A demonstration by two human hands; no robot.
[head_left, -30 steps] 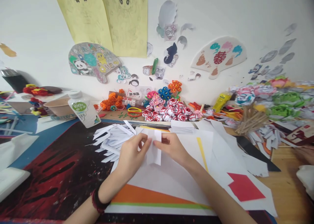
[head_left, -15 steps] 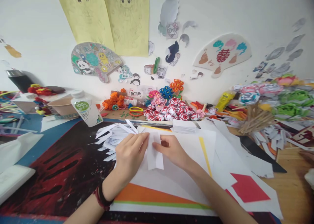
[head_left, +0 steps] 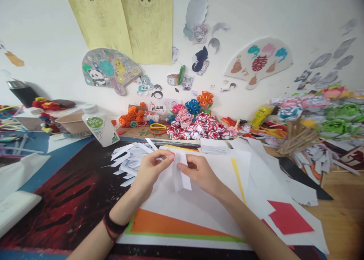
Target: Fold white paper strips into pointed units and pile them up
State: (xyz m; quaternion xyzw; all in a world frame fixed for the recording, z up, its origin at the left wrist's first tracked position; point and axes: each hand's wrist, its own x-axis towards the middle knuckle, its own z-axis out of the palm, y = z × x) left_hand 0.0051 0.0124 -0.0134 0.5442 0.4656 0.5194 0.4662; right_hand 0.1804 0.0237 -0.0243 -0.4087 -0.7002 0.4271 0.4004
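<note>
A small white sheet of paper (head_left: pixel 182 176), creased lengthwise, is held up between my two hands. My left hand (head_left: pixel 155 169) pinches its upper left edge between thumb and fingers. On the right side, my right hand (head_left: pixel 200 172) grips the paper with the thumb in front and the fingers behind. Beneath them lie large white sheets (head_left: pixel 210 203), with an orange sheet (head_left: pixel 170 227) showing near the front. Left of my left hand sits a heap of folded white paper strips (head_left: pixel 127 163). Past my right hand is a stack of small white paper pieces (head_left: pixel 214 146).
Red-and-white paper flowers (head_left: pixel 204 127) line the wall side. A white bottle (head_left: pixel 101 127) stands at the back left beside a paper bowl (head_left: pixel 74 121). At right lie a red paper piece (head_left: pixel 291 218), a bundle of brown sticks (head_left: pixel 298 138) and a yellow bottle (head_left: pixel 261 117).
My left hand has turned, so its thumb and fingertips now show at the paper's upper edge. The paper has tilted slightly, its lower end shifting right and up. My right hand keeps its grip.
</note>
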